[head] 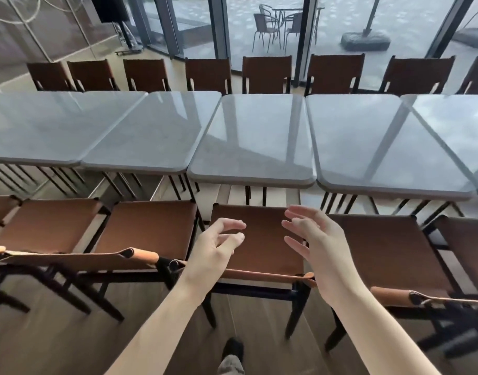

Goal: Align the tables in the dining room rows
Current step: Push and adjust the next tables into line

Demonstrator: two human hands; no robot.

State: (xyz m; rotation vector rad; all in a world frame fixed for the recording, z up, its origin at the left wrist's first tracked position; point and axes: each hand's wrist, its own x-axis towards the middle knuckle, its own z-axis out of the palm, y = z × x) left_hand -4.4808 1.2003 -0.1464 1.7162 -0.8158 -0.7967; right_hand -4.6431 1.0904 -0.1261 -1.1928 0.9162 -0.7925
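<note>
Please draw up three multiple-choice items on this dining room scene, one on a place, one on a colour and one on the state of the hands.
1. Where is the left hand?
A. flat on a table top
B. above the seat of the near brown chair
C. on the glass wall

2. What colour are the table tops, such as the middle table?
A. grey
B. red
C. green

3. What are the left hand and the right hand doing?
A. both grip a table edge
B. one holds a cup
C. both hang open, holding nothing

Key: 1 B, the hand shows over the chair seat, short of the tables. 2 A, the glossy tops are grey. 3 C, the fingers are loosely spread, with nothing in them.
</note>
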